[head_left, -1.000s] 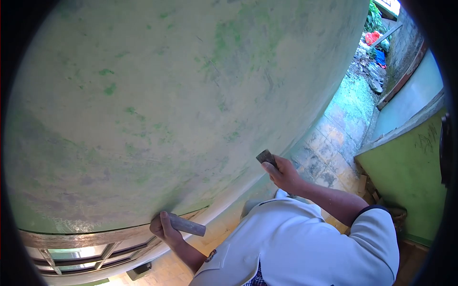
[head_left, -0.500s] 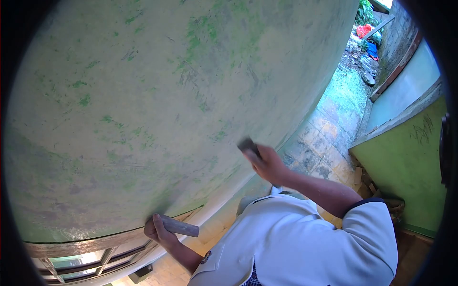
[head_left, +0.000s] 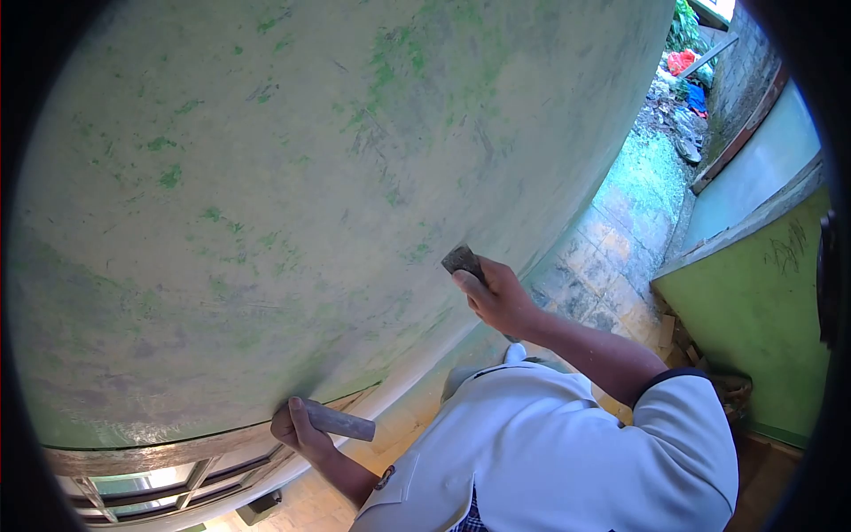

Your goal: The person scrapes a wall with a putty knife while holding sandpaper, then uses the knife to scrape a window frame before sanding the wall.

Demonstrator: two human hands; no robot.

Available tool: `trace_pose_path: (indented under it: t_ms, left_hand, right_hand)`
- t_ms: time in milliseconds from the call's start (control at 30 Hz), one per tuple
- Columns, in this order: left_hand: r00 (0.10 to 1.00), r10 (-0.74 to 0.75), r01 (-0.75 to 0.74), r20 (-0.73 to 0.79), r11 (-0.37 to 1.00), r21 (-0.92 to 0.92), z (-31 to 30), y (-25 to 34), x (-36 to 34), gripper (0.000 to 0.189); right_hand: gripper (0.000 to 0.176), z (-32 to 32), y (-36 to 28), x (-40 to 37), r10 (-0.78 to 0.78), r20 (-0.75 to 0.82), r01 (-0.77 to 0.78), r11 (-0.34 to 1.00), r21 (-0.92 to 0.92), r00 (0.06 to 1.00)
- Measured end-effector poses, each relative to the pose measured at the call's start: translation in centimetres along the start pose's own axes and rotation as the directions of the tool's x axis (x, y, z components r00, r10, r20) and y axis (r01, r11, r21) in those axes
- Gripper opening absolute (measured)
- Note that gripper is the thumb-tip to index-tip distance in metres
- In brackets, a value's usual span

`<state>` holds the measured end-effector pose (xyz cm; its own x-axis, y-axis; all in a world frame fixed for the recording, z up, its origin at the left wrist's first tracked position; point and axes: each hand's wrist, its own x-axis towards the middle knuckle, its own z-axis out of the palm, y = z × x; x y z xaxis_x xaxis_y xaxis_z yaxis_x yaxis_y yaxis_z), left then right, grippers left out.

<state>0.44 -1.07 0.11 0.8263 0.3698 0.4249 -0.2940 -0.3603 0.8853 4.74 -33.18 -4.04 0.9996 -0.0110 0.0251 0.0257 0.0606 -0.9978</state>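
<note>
A grey bar-shaped block (head_left: 344,421) is gripped in my left hand (head_left: 301,426), thumb along its side, beside the lower edge of the wall. My right hand (head_left: 496,291) is wrapped around a dark grey block (head_left: 462,260), whose rough, squared end sticks out beyond the thumb close to the wall surface. Another dark tip of it shows below the fist. The wall (head_left: 222,310) has a patchy whitish coat with green spots and greyish scuffs.
A wooden window frame (head_left: 160,461) with panes borders the wall at lower left. A tiled walkway (head_left: 603,257) runs to the right, leading to rubble and a red item (head_left: 681,62). A green panel (head_left: 753,293) stands at right, with wood scraps near its base.
The right hand's block, blurred before, is now sharp, and that hand has shifted only slightly. My left hand keeps its grip in nearly the same place. The view has shifted a little.
</note>
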Motion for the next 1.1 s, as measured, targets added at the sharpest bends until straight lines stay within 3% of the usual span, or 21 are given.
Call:
trace_pose_path:
  t_ms: [100, 267, 333, 400, 567, 633, 733, 867, 1100]
  left_hand:
    - [1.000, 0.020, -0.020, 0.009, 0.999, -0.025, -0.2, -0.2, -0.2, 0.039]
    - [0.999, 0.031, -0.031, -0.007, 0.999, 0.006, -0.2, -0.2, 0.0, 0.041]
    - [1.000, 0.018, -0.018, -0.006, 1.000, 0.006, 0.2, 0.3, 0.0, 0.041]
    - [1.000, 0.000, 0.000, -0.005, 1.000, 0.013, 0.0, 0.4, -0.2, 0.040]
    - [1.000, 0.014, -0.014, 0.007, 1.000, 0.002, 0.1, 0.2, -0.2, 0.040]
    - [0.999, 0.023, -0.023, 0.022, 1.000, -0.006, 0.0, 0.1, -0.1, 0.040]
    - [0.999, 0.019, -0.018, 0.041, 1.000, -0.005, -0.3, -0.1, 0.0, 0.039]
    - [0.999, 0.002, -0.002, 0.052, 1.000, 0.002, -0.3, 0.2, -0.1, 0.037]
    - [0.997, 0.012, -0.016, 0.080, 0.999, 0.044, -0.6, 0.2, 0.1, 0.037]
  right_hand:
    - [0.033, 0.1, -0.6, -0.9, 0.120, 0.026, -0.121, 0.991, 0.063, 0.992]
    - [0.032, -0.7, 3.1, -3.2, 0.223, 0.073, -0.215, 0.971, -0.102, 0.972]
    - [0.028, -0.5, 3.0, -2.0, 0.183, 0.097, -0.169, 0.975, -0.143, 0.978]
    - [0.029, -0.1, 0.8, 0.2, 0.058, 0.039, -0.058, 0.998, 0.002, 0.998]
    - [0.036, 0.4, -0.1, -0.8, 0.196, 0.043, -0.199, 0.977, 0.076, 0.980]
    - [0.037, 0.9, 2.2, -1.7, 0.032, 0.038, -0.025, 0.983, -0.184, 0.999]
    - [0.037, 1.7, 3.0, -3.2, 0.033, 0.088, -0.005, 0.954, -0.300, 0.996]
    - [0.035, 3.6, 0.1, -0.7, -0.037, 0.055, 0.047, 0.978, -0.205, 0.998]
    - [0.035, 2.9, 0.9, -2.8, -0.036, 0.062, 0.050, 0.970, -0.239, 0.997]
